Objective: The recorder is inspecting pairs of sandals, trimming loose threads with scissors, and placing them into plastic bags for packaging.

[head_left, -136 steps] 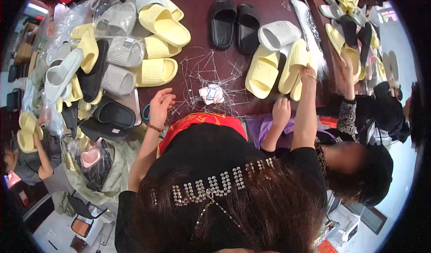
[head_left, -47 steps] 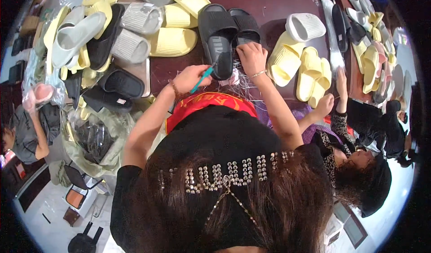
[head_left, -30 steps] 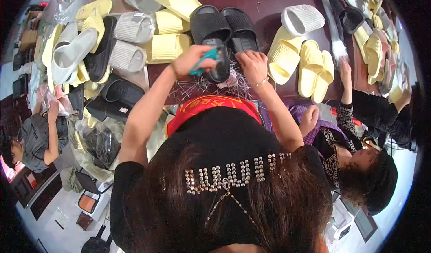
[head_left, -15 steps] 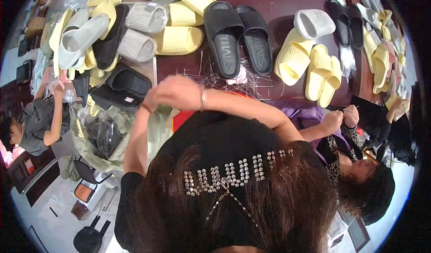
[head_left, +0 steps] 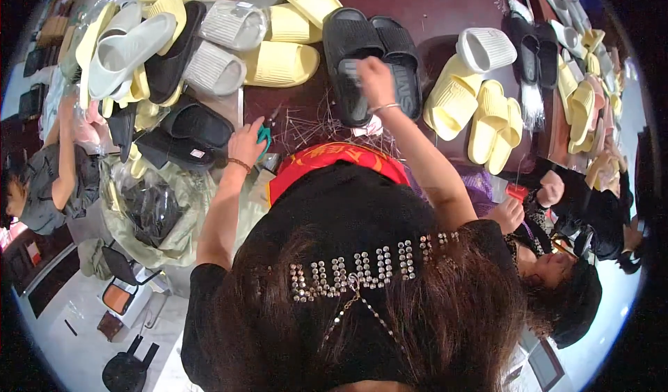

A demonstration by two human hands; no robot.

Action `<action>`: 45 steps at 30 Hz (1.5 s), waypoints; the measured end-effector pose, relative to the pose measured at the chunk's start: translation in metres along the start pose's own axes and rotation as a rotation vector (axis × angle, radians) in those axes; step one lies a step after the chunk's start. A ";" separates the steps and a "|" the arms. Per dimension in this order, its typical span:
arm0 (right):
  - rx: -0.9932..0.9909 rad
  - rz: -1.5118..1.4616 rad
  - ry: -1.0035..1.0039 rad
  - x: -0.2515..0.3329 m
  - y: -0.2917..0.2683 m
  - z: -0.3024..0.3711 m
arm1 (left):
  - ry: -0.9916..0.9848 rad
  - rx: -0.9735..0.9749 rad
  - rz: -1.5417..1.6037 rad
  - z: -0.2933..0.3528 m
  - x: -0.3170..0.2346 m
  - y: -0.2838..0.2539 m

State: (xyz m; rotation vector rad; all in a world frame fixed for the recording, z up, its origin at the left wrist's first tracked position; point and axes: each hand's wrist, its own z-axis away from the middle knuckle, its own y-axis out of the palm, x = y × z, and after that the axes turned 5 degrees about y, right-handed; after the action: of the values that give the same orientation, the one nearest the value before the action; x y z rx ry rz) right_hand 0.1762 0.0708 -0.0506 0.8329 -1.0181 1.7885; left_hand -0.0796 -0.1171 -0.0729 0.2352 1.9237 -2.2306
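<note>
Nearest me, beyond the red cloth (head_left: pixel 337 166) at my waist, my left hand (head_left: pixel 245 148) rests at the table edge, fingers closed round the teal-handled snips (head_left: pixel 264 141). They look light and stiff; the loops are the place to hold, away from the dark tips. Past them lie thin white offcuts (head_left: pixel 306 129), wispy and probably easy to scatter.

Just beyond, on the dark red table (head_left: pixel 431 2), the left black slipper (head_left: pixel 348 33) and the right black slipper (head_left: pixel 399 40) sit side by side, heels toward me. My right hand (head_left: pixel 376 82) is over the left one's footbed, fingers curled but blurred; I can't tell whether they pinch anything. I judge both slippers light, soft and springy, hardly fragile, perhaps slick on the smooth footbed. The ribbed strap at the far end should give the surest hold; the heel rim would do too.
</note>
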 end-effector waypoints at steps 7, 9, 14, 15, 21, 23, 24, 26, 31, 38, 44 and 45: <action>-0.805 0.646 -0.195 -0.027 0.005 -0.053 | 0.035 -0.042 -0.162 -0.016 -0.027 0.013; -0.777 0.687 -0.172 -0.029 0.001 -0.072 | 0.027 -0.040 -0.205 -0.022 -0.032 0.014; -0.533 0.063 -0.199 -0.048 -0.042 -0.128 | 0.011 0.117 -0.287 -0.031 -0.040 0.011; -0.535 0.065 -0.203 -0.050 -0.061 -0.130 | 0.022 0.141 -0.291 -0.032 -0.043 0.006; -0.108 -0.462 -0.204 0.017 -0.116 -0.070 | -0.055 0.291 -0.180 -0.045 -0.052 -0.037; -0.075 -0.657 -0.054 0.036 -0.111 -0.008 | -0.019 0.055 0.172 -0.056 -0.052 -0.052; -0.093 -0.766 0.020 0.049 -0.114 0.000 | 0.057 -0.082 0.360 -0.074 -0.064 -0.058; -0.047 -0.964 0.181 0.079 -0.099 0.011 | 0.014 -0.168 1.002 -0.098 -0.098 -0.076; 0.026 -1.451 0.598 0.142 -0.071 0.088 | 0.044 0.163 2.151 -0.132 -0.171 -0.102; 0.098 -1.566 0.466 0.131 -0.065 0.098 | 0.152 -0.030 2.008 -0.131 -0.160 -0.100; 0.195 -1.545 0.215 0.111 -0.052 0.105 | 0.195 -0.172 1.776 -0.127 -0.154 -0.108; 0.212 -1.540 0.172 0.110 -0.049 0.102 | 0.210 -0.196 1.736 -0.127 -0.153 -0.109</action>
State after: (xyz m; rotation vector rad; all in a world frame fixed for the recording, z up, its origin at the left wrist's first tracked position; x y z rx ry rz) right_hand 0.1915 0.0330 0.1016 1.0878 0.0960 0.5736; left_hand 0.0425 0.0299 0.0499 1.4142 0.9959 -0.8075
